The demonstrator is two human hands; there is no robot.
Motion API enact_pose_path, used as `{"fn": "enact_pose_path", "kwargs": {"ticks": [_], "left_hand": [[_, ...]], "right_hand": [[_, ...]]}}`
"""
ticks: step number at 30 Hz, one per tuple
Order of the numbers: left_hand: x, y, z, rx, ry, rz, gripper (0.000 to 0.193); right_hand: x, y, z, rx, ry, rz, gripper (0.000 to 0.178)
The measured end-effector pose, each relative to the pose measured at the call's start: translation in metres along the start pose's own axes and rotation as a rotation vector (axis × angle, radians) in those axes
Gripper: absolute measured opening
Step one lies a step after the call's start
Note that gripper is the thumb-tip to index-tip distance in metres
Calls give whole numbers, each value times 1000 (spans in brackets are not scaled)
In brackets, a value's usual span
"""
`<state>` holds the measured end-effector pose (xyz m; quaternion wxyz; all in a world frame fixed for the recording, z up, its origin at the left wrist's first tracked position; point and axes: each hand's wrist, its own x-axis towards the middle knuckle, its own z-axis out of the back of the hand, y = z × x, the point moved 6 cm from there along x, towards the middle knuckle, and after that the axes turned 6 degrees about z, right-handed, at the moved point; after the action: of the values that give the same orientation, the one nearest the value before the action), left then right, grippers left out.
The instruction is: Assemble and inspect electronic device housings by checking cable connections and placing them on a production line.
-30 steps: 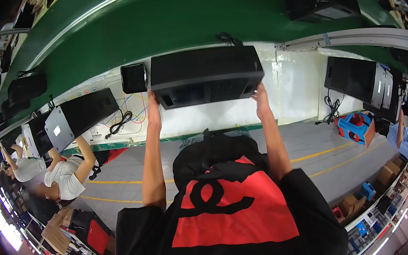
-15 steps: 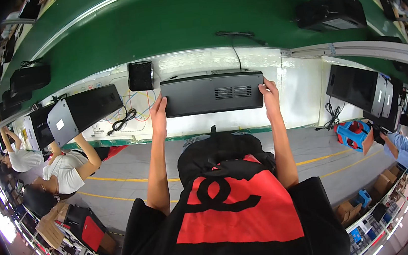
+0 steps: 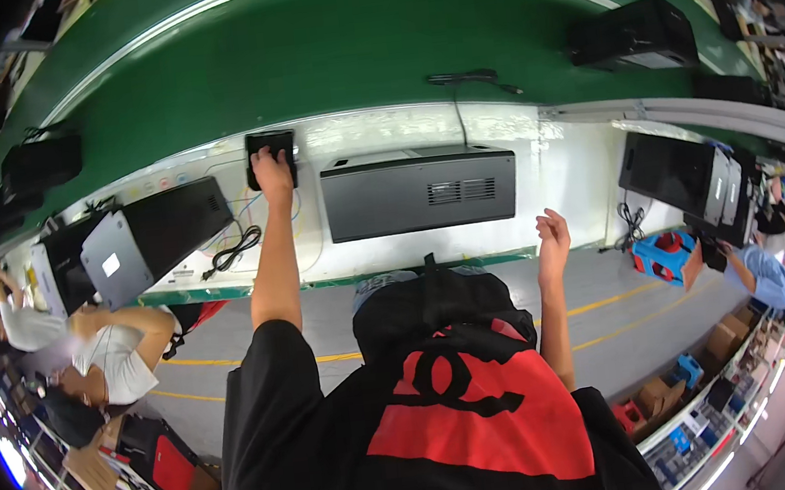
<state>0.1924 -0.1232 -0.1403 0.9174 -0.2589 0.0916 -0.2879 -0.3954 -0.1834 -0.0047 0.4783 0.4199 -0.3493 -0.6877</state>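
Nearest to me, my right hand (image 3: 553, 239) hangs over the near edge of the white table (image 3: 393, 251), empty, its fingers loosely bent and apart from everything. Just left of it, a dark grey box-shaped appliance (image 3: 378, 199) rests on the table between the near and far edges, its long side with two sets of vent slots turned toward me. Off to the left, a coiled black power cord (image 3: 236, 252) lies not far from the table's near edge. Farther in, my left hand (image 3: 272, 173) is on a black square tray (image 3: 269, 139) by the far edge, left of the appliance; my fingers bend down over it, but whether they grip it I cannot tell. Behind the appliance, a black cable (image 3: 461, 118) runs across the far edge onto the green surface (image 3: 326, 70) beyond. Farther right on that green stands a black box (image 3: 633, 33).
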Motion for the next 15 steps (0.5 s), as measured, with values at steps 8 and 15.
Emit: {"fn": "enact_pose_path", "kwargs": {"ticks": [8,15], "left_hand": [[7,4,-1,-173,-6,0,15],[10,20,1,-294,80,82,16]], "right_hand": [[-30,-19,22,-87,-60,-78,22],[-27,-8,17,-77,-27,-30,19]]}}
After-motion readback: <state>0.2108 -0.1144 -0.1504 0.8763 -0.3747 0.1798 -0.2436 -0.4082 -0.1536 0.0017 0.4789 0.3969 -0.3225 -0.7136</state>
